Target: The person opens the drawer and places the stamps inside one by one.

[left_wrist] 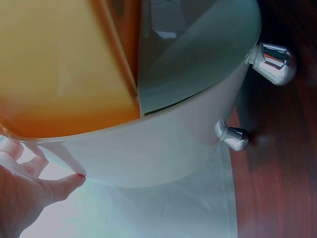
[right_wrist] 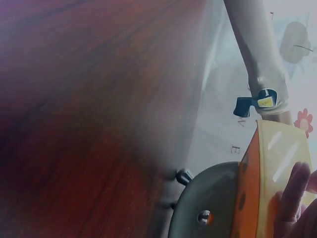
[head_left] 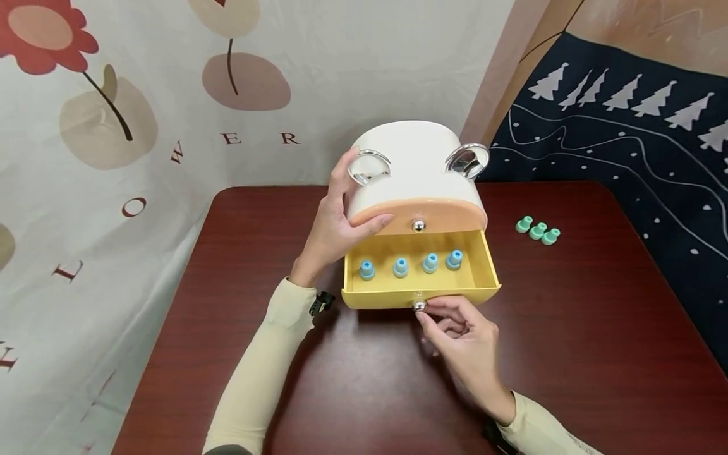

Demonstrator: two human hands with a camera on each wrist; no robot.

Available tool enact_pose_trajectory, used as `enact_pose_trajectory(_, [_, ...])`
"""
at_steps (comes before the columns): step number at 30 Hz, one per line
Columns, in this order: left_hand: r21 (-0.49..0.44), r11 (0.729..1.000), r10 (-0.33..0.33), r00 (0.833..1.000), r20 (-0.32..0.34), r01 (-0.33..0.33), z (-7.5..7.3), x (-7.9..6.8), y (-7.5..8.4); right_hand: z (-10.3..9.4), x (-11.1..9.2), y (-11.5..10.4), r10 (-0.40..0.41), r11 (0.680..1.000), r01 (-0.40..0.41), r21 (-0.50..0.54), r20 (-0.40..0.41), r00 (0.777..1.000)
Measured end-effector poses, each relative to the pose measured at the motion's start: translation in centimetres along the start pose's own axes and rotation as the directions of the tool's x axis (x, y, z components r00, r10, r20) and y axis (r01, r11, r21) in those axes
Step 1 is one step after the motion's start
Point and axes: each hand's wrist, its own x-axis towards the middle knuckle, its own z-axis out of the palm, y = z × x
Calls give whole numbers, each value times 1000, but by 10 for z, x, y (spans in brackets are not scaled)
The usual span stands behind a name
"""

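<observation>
A small rounded storage box (head_left: 418, 174) with a white shell stands on the table. My left hand (head_left: 332, 230) grips its left side, thumb on the peach top drawer's front (head_left: 449, 213) and fingers up along the shell. Below, the yellow drawer (head_left: 381, 299) is pulled out, with several small blue stepped pegs (head_left: 400, 268) in a row inside. My right hand (head_left: 469, 344) pinches that drawer's silver knob (head_left: 419, 306) between thumb and index finger. In the right wrist view, a grey-green lower front (right_wrist: 210, 191) with its own knob (right_wrist: 204, 217) shows.
Three small green pegs (head_left: 538, 230) stand in a row on the reddish-brown table (head_left: 597, 316), right of the box. Two silver rings (head_left: 469, 161) stick up from the shell. Silver feet (left_wrist: 272, 64) hold up the box. A flower-print cloth (head_left: 318, 69) hangs behind.
</observation>
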Motion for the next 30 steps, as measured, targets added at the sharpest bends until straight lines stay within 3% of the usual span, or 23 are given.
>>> enact_pose_trajectory(5, [22,1000,2,1000,4,-2,-1,0,1,8,2,0,79,992,-76,105,-31,996])
enact_pose_trajectory(12, [67,998,6,1000,9,-7,-3,2,4,11,19,2,85,993,-81,83,-48,995])
enact_pose_trajectory(20, [59,998,-29,999,18,28,-3,7,45,14,44,11,69,997,-68,30,-42,997])
enact_pose_trajectory(22, [55,998,-31,999,26,30,-2,7,47,14,49,13,62,998,-61,23,-49,997])
enact_pose_trajectory(27, [76,997,-30,999,28,27,-2,8,46,14,61,16,50,999,-50,6,-48,998])
enact_pose_trajectory(30, [81,996,-24,999,24,22,-2,6,34,15,67,18,54,999,-53,13,-52,997])
